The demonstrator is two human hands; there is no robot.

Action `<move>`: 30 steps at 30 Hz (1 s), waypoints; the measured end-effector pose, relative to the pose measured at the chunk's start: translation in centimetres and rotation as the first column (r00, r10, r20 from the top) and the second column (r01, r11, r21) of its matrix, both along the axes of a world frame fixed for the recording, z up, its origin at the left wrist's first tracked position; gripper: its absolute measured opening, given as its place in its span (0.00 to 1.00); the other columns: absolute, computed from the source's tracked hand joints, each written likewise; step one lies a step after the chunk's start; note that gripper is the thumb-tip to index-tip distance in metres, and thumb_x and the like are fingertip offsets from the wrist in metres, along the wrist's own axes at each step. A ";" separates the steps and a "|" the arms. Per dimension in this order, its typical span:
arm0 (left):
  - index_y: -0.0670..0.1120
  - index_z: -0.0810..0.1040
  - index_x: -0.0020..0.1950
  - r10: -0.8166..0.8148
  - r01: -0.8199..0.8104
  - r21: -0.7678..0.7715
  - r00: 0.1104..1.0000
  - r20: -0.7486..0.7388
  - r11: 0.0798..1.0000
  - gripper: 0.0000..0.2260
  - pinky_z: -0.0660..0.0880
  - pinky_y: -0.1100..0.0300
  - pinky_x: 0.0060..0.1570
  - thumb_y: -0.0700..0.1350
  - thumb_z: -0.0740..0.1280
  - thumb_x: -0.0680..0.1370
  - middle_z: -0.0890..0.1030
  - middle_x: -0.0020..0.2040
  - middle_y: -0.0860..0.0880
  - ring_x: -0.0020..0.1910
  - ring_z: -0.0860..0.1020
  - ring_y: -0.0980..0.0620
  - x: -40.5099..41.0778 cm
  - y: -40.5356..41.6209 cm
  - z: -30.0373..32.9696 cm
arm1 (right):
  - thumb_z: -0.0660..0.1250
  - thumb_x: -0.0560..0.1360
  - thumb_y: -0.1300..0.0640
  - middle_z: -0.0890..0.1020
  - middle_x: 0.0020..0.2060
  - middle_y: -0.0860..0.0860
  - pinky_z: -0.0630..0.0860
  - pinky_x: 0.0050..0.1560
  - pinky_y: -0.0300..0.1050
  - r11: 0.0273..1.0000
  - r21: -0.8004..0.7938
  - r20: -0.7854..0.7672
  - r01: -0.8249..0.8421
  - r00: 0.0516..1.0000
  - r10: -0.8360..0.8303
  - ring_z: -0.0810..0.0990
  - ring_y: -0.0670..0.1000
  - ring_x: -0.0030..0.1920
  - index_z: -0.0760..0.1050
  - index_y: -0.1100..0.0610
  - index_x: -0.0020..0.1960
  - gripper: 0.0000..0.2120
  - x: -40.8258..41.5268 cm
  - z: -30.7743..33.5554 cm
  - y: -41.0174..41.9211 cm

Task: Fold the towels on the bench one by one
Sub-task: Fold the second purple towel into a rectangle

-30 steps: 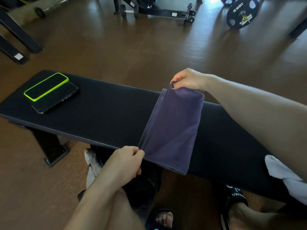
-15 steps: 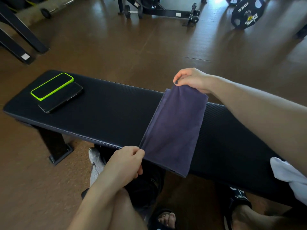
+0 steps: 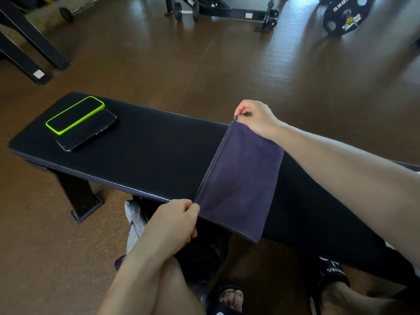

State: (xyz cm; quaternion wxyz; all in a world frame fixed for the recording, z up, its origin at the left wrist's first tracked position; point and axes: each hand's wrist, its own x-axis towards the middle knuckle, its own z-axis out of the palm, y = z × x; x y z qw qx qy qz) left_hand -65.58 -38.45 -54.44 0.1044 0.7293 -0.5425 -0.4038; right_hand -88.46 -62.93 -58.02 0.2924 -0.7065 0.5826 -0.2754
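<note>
A dark purple towel (image 3: pixel 241 178), folded into a long strip, lies across the black padded bench (image 3: pixel 154 155), its near end hanging over the front edge. My left hand (image 3: pixel 175 221) pinches the strip's near left corner at the bench's front edge. At the far edge my right hand (image 3: pixel 254 118) pinches the far left corner, where a small loop shows. The towel is stretched flat between both hands. A sliver of white cloth (image 3: pixel 414 267) shows at the right edge of the view, mostly hidden by my right arm.
Two phones, one in a green case (image 3: pixel 76 114) and one black (image 3: pixel 88 130), lie on the bench's left end. A grey cloth (image 3: pixel 134 221) lies on the floor under the bench by my sandalled feet. Gym frames and a weight plate (image 3: pixel 345 15) stand beyond on the brown floor.
Both hands keep the same corners pinched. The towel has settled flatter and straighter on the bench, and my view has shifted slightly to the left.
</note>
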 end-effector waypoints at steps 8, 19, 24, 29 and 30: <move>0.43 0.73 0.34 0.016 -0.017 -0.048 1.000 -0.020 0.999 0.15 0.75 0.56 0.35 0.45 0.59 0.79 0.82 0.30 0.49 0.25 0.76 0.56 0.2 0.0 0.3 | 0.61 0.78 0.61 0.79 0.41 0.45 0.75 0.48 0.51 0.984 -0.180 -0.106 -0.006 0.994 -0.014 0.77 0.51 0.45 0.74 0.52 0.49 0.06 0.5 -1.2 1.1; 0.43 0.74 0.36 0.031 -0.029 -0.034 0.999 0.042 0.999 0.14 0.76 0.55 0.36 0.46 0.58 0.79 0.83 0.31 0.51 0.27 0.78 0.55 0.8 0.0 -0.2 | 0.53 0.83 0.58 0.78 0.48 0.47 0.70 0.41 0.50 0.931 -0.346 -0.384 -0.117 0.923 -0.027 0.75 0.58 0.39 0.66 0.53 0.52 0.04 1.0 -1.9 1.7; 0.43 0.74 0.37 0.014 -0.012 -0.031 0.996 0.084 0.999 0.14 0.80 0.51 0.41 0.47 0.58 0.79 0.83 0.31 0.52 0.31 0.80 0.52 0.7 0.0 -0.3 | 0.54 0.82 0.58 0.78 0.47 0.46 0.69 0.42 0.50 0.950 -0.292 -0.382 -0.109 0.924 -0.011 0.74 0.57 0.42 0.66 0.51 0.50 0.04 1.0 -1.9 1.5; 0.44 0.75 0.37 0.015 -0.013 -0.018 0.993 0.120 1.000 0.13 0.80 0.51 0.43 0.48 0.58 0.79 0.83 0.30 0.52 0.32 0.81 0.52 0.8 -0.1 -0.5 | 0.54 0.82 0.59 0.78 0.48 0.47 0.68 0.41 0.48 0.954 -0.277 -0.392 -0.114 0.920 -0.004 0.75 0.56 0.43 0.66 0.51 0.50 0.05 1.0 -2.0 1.3; 0.44 0.75 0.37 0.014 -0.012 -0.013 0.991 0.131 1.000 0.13 0.80 0.51 0.43 0.48 0.58 0.79 0.83 0.30 0.52 0.32 0.81 0.52 0.8 -0.1 -0.5 | 0.54 0.82 0.58 0.78 0.47 0.47 0.66 0.41 0.48 0.953 -0.279 -0.403 -0.115 0.915 -0.007 0.74 0.56 0.43 0.67 0.51 0.50 0.04 1.0 -2.0 1.3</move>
